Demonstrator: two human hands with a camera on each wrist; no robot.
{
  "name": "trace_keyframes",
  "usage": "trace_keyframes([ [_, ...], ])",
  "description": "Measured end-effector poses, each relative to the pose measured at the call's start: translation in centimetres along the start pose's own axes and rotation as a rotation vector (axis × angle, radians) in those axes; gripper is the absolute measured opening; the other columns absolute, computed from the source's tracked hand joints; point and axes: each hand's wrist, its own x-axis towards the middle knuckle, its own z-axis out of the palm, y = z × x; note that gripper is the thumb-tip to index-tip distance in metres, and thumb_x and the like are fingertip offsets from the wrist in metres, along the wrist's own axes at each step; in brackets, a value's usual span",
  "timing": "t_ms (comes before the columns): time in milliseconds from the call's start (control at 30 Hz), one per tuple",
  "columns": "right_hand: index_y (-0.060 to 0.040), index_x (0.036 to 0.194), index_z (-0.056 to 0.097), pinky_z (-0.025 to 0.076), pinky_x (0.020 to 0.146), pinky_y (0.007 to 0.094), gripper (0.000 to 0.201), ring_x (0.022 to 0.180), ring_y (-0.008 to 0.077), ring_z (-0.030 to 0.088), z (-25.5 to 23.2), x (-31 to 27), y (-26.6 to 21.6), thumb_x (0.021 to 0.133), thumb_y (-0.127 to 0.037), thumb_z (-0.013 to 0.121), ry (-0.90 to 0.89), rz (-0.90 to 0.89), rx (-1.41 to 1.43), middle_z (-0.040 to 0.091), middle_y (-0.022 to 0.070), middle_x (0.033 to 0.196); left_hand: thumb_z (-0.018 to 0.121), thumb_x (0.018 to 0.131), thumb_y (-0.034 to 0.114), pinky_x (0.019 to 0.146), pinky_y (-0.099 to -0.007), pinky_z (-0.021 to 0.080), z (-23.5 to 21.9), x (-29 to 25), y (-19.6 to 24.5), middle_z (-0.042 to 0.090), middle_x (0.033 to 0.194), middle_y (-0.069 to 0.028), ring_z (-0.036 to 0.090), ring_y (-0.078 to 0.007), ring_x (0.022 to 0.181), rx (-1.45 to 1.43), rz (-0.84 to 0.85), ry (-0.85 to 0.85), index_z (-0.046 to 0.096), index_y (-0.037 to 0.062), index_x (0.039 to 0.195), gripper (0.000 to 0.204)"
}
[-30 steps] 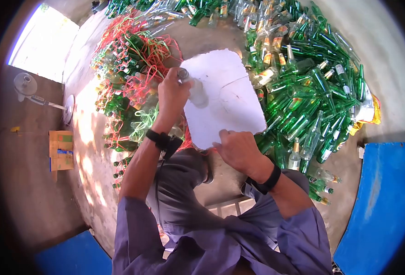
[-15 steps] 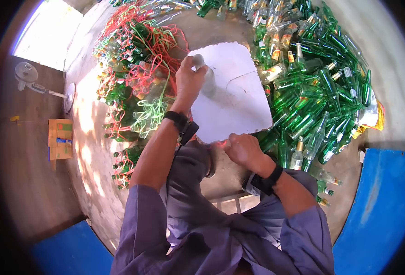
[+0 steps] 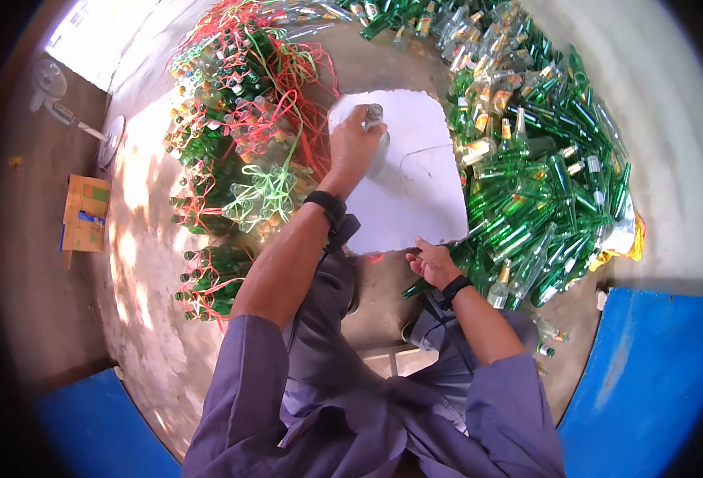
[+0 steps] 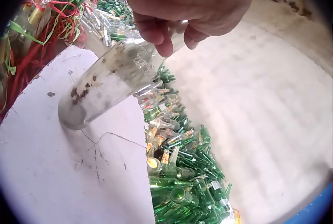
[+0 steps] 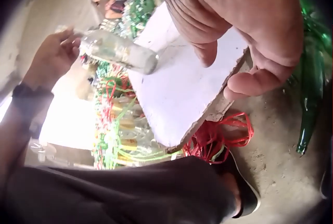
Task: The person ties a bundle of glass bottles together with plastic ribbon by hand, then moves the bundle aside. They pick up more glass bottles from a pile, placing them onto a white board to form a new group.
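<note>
My left hand (image 3: 355,147) grips a clear glass bottle (image 4: 106,86) by its neck. The bottle's base rests on a white board (image 3: 419,195), and the body leans, with brown specks on its side. In the right wrist view the same bottle is tilted over the board's far part. My right hand (image 3: 435,264) is at the board's near edge, its thumb and fingers apart and nothing between them. Beside that hand, in the right wrist view, a green glass bottle (image 5: 311,89) points its neck downward in the picture.
Loose green and clear bottles (image 3: 527,203) lie heaped right of the board. On the left stand bottles bundled with red and green string (image 3: 264,127). Red string (image 5: 210,138) lies below the board near a shoe (image 5: 245,190). A fan (image 3: 53,88) and a carton (image 3: 86,213) are farther left.
The left hand has shifted right in the head view with the clear bottle. My right hand, earlier curled at the board's near edge, has opened and turned over. The head view has shifted slightly.
</note>
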Motion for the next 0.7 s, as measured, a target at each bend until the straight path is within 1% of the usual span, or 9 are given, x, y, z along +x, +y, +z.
trace_keyframes([
  [67, -0.0074, 0.103, 0.055, 0.052, 0.054, 0.0280, 0.024, 0.074, 0.0212, 0.064, 0.5, 1.1, 1.0, 0.094, -0.025, 0.069, 0.002, -0.100, 0.282, 0.059, 0.0086, 0.087, 0.071, 0.082, 0.026, 0.080, -0.0471, 0.052, -0.1, -0.2, 0.4, 0.071, 0.092, -0.0224, 0.067, -0.0416, 0.090, 0.034, -0.014, 0.003, 0.064, 0.0070, 0.113, 0.037],
  [100, -0.0075, 0.104, 0.056, 0.054, 0.057, 0.0289, 0.020, 0.078, 0.0231, 0.064, 0.7, 1.5, 1.1, 0.095, -0.021, 0.068, 0.029, -0.056, 0.362, 0.059, 0.0088, 0.088, 0.070, 0.082, 0.026, 0.080, -0.0475, 0.051, -0.1, -0.2, 0.5, 0.070, 0.092, -0.0228, 0.067, -0.0422, 0.090, 0.035, -0.023, -0.004, 0.064, 0.0072, 0.114, 0.038],
  [200, -0.0067, 0.103, 0.056, 0.055, 0.057, 0.0297, 0.017, 0.077, 0.0231, 0.064, 0.2, 4.1, 3.2, 0.096, -0.018, 0.066, -0.005, -0.067, 0.448, 0.059, 0.0092, 0.088, 0.070, 0.082, 0.025, 0.080, -0.0481, 0.051, -0.1, -0.3, 0.8, 0.070, 0.093, -0.0240, 0.066, -0.0436, 0.090, 0.032, -0.028, -0.016, 0.063, 0.0071, 0.114, 0.038],
  [267, -0.0052, 0.101, 0.056, 0.056, 0.059, 0.0304, 0.015, 0.078, 0.0232, 0.064, 0.2, 3.9, 3.1, 0.097, -0.017, 0.064, -0.006, -0.089, 0.404, 0.059, 0.0092, 0.089, 0.072, 0.082, 0.017, 0.062, -0.0336, 0.051, 0.3, -0.4, 0.3, 0.068, 0.073, -0.0095, 0.064, -0.0180, 0.058, 0.056, 0.093, 0.083, 0.067, 0.0070, 0.108, 0.028],
  [300, -0.0040, 0.100, 0.056, 0.057, 0.059, 0.0307, 0.015, 0.078, 0.0230, 0.064, 0.2, 3.9, 3.0, 0.097, -0.016, 0.064, 0.011, -0.088, 0.370, 0.059, 0.0093, 0.089, 0.072, 0.082, 0.017, 0.062, -0.0336, 0.051, 0.4, -0.2, 0.0, 0.068, 0.073, -0.0095, 0.064, -0.0180, 0.058, 0.056, 0.094, 0.083, 0.067, 0.0070, 0.108, 0.028],
  [367, -0.0029, 0.099, 0.056, 0.058, 0.060, 0.0311, 0.016, 0.077, 0.0228, 0.064, 0.4, 3.6, 2.7, 0.097, -0.016, 0.064, 0.026, -0.086, 0.334, 0.059, 0.0094, 0.089, 0.071, 0.082, 0.024, 0.080, -0.0486, 0.051, 0.1, 0.1, -0.1, 0.070, 0.093, -0.0241, 0.066, -0.0443, 0.090, 0.003, -0.009, -0.015, 0.062, 0.0067, 0.115, 0.038],
  [467, -0.0017, 0.100, 0.056, 0.059, 0.060, 0.0318, 0.015, 0.076, 0.0226, 0.064, 0.8, 3.0, 3.0, 0.097, -0.014, 0.064, 0.073, -0.075, 0.328, 0.059, 0.0096, 0.089, 0.071, 0.082, 0.024, 0.080, -0.0488, 0.050, 0.2, 0.4, -0.6, 0.069, 0.093, -0.0245, 0.065, -0.0446, 0.090, -0.037, 0.001, 0.030, 0.062, 0.0067, 0.114, 0.037],
  [633, -0.0017, 0.101, 0.055, 0.059, 0.058, 0.0325, 0.016, 0.073, 0.0219, 0.064, 1.9, 1.0, 2.3, 0.097, -0.013, 0.064, 0.181, -0.070, 0.283, 0.059, 0.0094, 0.088, 0.071, 0.083, 0.022, 0.080, -0.0486, 0.050, 0.2, 0.2, 0.3, 0.069, 0.094, -0.0250, 0.065, -0.0450, 0.091, -0.016, 0.013, -0.034, 0.062, 0.0064, 0.115, 0.037],
  [700, -0.0020, 0.102, 0.055, 0.058, 0.058, 0.0324, 0.016, 0.072, 0.0215, 0.064, 1.6, 1.3, 2.3, 0.096, -0.014, 0.065, 0.170, -0.067, 0.264, 0.059, 0.0089, 0.087, 0.070, 0.083, 0.022, 0.080, -0.0485, 0.050, 0.1, -0.4, 0.6, 0.069, 0.094, -0.0250, 0.065, -0.0453, 0.091, -0.045, 0.015, -0.061, 0.061, 0.0063, 0.116, 0.037],
])
